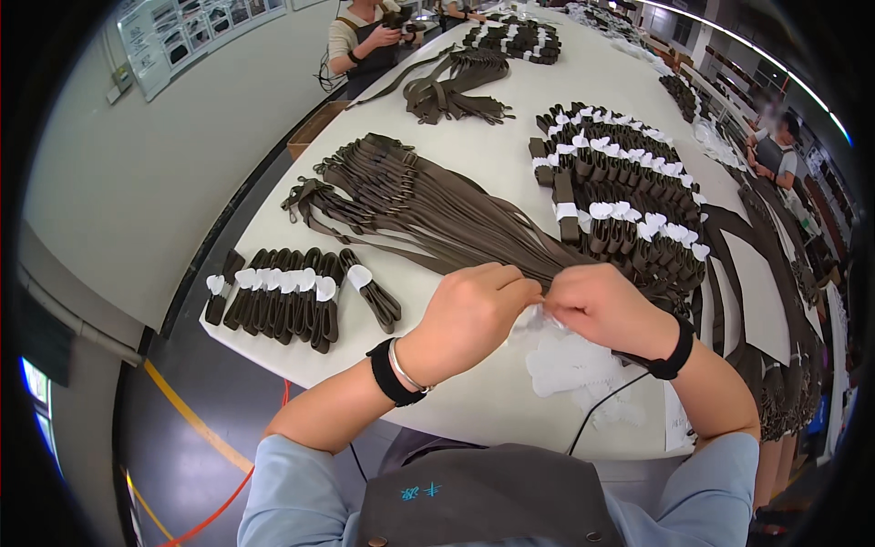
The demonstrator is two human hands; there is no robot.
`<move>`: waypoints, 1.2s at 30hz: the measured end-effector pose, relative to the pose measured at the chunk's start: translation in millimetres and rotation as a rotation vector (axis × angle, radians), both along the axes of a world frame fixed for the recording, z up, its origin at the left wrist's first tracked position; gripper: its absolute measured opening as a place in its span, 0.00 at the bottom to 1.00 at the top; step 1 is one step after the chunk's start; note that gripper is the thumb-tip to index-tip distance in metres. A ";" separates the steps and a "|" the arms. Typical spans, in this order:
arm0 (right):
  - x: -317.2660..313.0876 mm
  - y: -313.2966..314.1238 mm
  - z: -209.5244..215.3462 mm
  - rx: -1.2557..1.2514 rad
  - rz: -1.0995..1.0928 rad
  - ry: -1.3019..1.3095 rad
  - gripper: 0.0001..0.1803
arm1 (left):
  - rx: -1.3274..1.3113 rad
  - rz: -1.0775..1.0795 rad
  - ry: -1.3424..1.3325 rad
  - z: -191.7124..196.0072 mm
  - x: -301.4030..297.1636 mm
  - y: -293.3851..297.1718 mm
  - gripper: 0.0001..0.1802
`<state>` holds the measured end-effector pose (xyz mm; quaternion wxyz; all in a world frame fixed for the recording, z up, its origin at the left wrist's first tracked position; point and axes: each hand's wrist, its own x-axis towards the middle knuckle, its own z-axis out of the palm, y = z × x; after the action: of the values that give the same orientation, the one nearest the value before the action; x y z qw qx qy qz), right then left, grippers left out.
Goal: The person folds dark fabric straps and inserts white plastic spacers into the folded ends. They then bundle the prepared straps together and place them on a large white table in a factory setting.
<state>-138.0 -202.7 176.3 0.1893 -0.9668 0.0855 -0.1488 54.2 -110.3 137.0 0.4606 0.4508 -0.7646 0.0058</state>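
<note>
Straps meeting paper at the table edge

Straps [437,214] fan out brown across the white table [474,401], their ends gathered under our hands; our left hand [469,310] and right hand [606,305] touch fingertip to fingertip, both pinched narrow on a strap end and a white paper bit [538,317]; more white papers [570,365] lie just below the right hand; wrapped bundles [292,292] sit to our left, a larger stack of bundles [629,196] beyond.

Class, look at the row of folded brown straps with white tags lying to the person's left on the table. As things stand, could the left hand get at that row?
Probably yes. The left hand sits beside the row of folded straps, with only bare white table between them. But its fingers are busy pinching something white together with the right hand.
</note>
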 end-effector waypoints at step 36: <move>3.6 42.9 8.7 0.103 0.016 -0.265 0.16 | 1.058 -0.386 0.787 2.5 24.3 38.9 0.14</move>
<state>-134.4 -159.8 185.0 0.2493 -0.9284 0.0596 -0.2690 78.5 -71.4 139.5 0.4147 0.4396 -0.5069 -0.6147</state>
